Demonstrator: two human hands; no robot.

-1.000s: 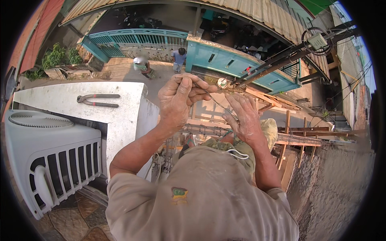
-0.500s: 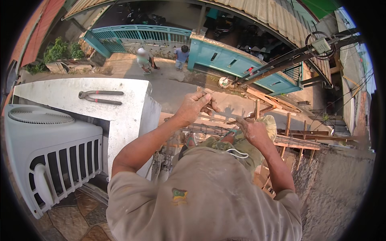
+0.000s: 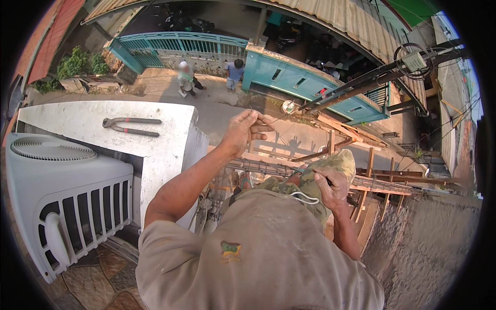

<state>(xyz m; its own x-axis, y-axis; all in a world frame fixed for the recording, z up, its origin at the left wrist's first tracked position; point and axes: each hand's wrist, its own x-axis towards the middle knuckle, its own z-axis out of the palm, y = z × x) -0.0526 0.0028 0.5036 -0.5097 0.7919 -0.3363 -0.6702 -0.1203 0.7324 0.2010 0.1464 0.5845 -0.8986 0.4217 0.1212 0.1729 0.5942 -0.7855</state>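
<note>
My left hand [image 3: 244,134] is raised beyond my lap, thumb and forefinger pinched on what looks like a thin wire [image 3: 279,135], with the other fingers loosely bent. Close to my raised camouflage-clad knee [image 3: 341,161], my right hand [image 3: 332,187] is closed; a small dark end shows by its thumb, too little to name. Below and between the hands runs a bundle of steel reinforcing bars [image 3: 258,166]. Pincers with dark handles [image 3: 132,127] lie on the white concrete ledge [image 3: 164,150] to my left, apart from both hands.
A white air-conditioner unit [image 3: 111,173] stands at the left. Wooden scaffolding [image 3: 370,164] and a rough wall [image 3: 426,232] are at the right. Far below, two people [image 3: 187,80] are on the street by a turquoise wall [image 3: 289,77]. A pole with cables [image 3: 382,77] rises at the right.
My right hand has drawn back toward my body and slightly right, away from my left hand. The left hand has shifted slightly left. A person on the street has changed posture.
</note>
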